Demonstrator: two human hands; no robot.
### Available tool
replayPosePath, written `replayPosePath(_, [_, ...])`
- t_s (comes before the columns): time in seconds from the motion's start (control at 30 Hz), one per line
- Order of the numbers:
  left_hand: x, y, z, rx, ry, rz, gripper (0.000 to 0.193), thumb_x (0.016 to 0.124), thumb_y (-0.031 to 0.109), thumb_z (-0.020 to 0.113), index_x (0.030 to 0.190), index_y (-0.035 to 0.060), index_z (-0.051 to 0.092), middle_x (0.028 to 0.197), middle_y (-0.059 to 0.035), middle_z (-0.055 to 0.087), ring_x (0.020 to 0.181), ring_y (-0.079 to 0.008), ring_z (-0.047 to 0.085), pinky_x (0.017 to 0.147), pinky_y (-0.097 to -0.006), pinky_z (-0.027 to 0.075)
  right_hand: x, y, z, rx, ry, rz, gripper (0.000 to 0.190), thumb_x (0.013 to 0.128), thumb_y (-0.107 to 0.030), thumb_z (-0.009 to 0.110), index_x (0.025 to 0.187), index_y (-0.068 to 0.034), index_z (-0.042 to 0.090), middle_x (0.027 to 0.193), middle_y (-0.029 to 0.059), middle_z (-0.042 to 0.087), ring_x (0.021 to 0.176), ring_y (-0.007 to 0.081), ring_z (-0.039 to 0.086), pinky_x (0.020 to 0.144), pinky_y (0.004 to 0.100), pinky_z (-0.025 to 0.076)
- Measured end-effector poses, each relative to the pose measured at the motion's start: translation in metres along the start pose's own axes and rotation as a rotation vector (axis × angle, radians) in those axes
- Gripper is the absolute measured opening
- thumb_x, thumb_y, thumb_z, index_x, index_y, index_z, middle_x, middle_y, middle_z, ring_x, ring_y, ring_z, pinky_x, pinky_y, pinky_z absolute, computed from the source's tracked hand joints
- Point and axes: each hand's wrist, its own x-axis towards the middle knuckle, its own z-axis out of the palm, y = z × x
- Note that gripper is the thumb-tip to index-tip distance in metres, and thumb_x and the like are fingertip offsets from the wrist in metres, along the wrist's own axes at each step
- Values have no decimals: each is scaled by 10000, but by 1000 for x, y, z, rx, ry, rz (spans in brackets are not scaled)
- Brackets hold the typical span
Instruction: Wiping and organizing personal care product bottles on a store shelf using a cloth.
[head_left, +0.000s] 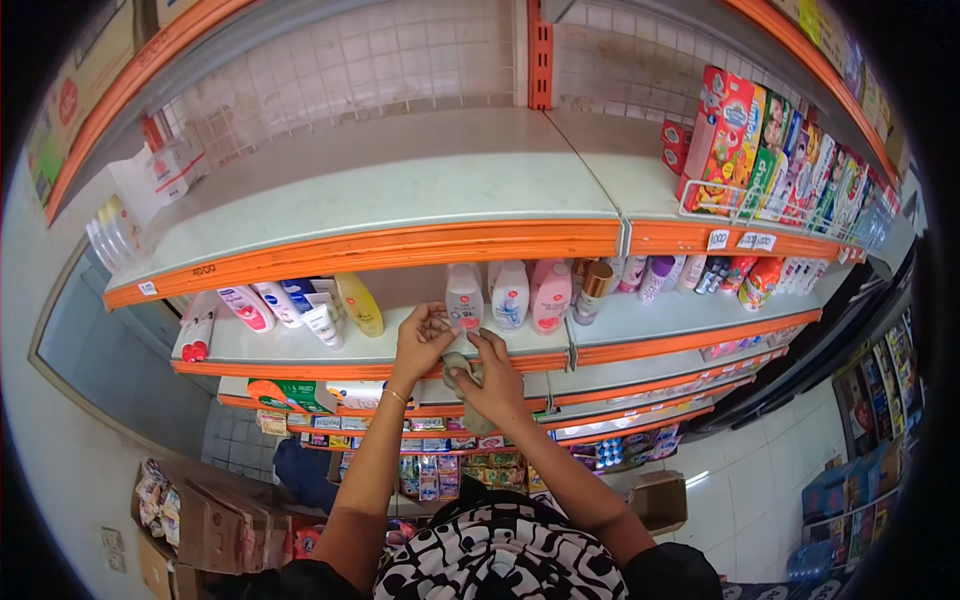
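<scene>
My right hand (496, 382) grips a greyish-green cloth (456, 366), which hangs over the orange front edge of a white shelf (420, 346). Close beside it is my left hand (421, 339), its fingers bent near the foot of a white bottle with a pink flower print (465, 300). Whether anything small is pinched in that hand is unclear. Just right of this bottle stand a white and blue bottle (511, 298) and a pink bottle (552, 301). A yellow bottle (360, 306) leans to the left of my hands.
Above runs a wider shelf (390, 187) with an orange edge (420, 247); boxed goods (724, 142) stand in a wire rack at its right. Roll-ons and a gold-capped bottle (592, 292) line the right section. Lower shelves carry packets (427, 476). Cardboard boxes (214, 525) sit at lower left.
</scene>
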Motion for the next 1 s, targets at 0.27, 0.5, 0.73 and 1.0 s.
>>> replayPosePath(0.27, [-11,-14,-11,303,163,160,321,736,62,666,1020,-7,532,826,-52,573,645,-78,525,568,-200,452,-5,3,14,49,66,-143,508,709,-179,664,1155,-32,468,1207,190,430,1083,347,461,878,373,414])
replayPosePath(0.5, [-79,39,-4,479,438,471,205,786,66,618,634,6,495,554,-62,442,493,-100,423,427,-276,309,-38,20,-9,310,251,-179,295,712,-54,622,994,9,560,1059,177,503,999,307,496,885,382,383])
replayPosePath(0.73, [-69,164,-111,879,926,838,105,737,-51,593,788,16,530,719,-73,542,579,-123,494,515,-225,394,-65,44,-12,475,145,-32,241,721,-42,610,947,25,558,923,135,538,859,235,532,790,326,418])
replayPosePath(1.0, [21,302,-267,1690,1362,565,391,638,182,675,1016,138,584,1042,-143,464,1007,-317,395,833,-426,322,-75,29,-5,533,-50,93,209,767,-63,604,952,18,552,882,72,568,828,135,544,753,261,435])
